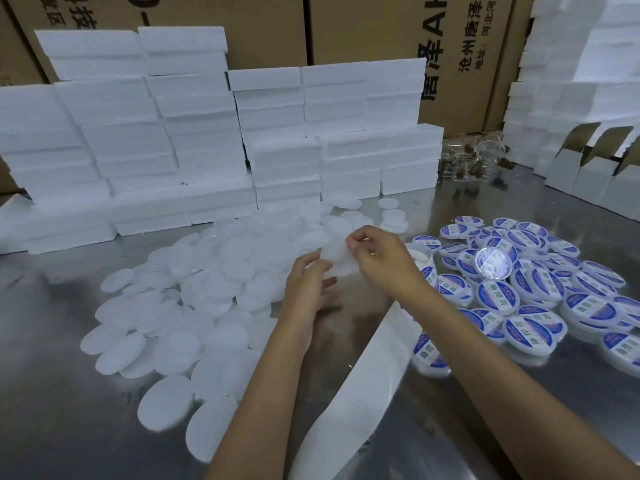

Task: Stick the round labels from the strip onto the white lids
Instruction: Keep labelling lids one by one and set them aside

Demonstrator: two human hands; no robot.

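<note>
My left hand (310, 278) and my right hand (379, 258) hold one plain white lid (337, 259) between them above the metal table. The left grips its lower left edge; the right's fingertips pinch its upper edge. A heap of plain white lids (194, 299) spreads to the left. The label strip (370, 372) runs from under my right wrist toward the near edge, mostly bare white backing, with blue round labels (427, 275) showing near the wrist. Lids with blue labels (526, 299) lie piled at the right.
White foam boxes (207, 140) are stacked along the back and at the far right. Cardboard cartons (381, 26) stand behind them. Small clear bottles with brown stoppers (474, 161) lie at the back. Open white cartons (595, 174) stand at the right edge.
</note>
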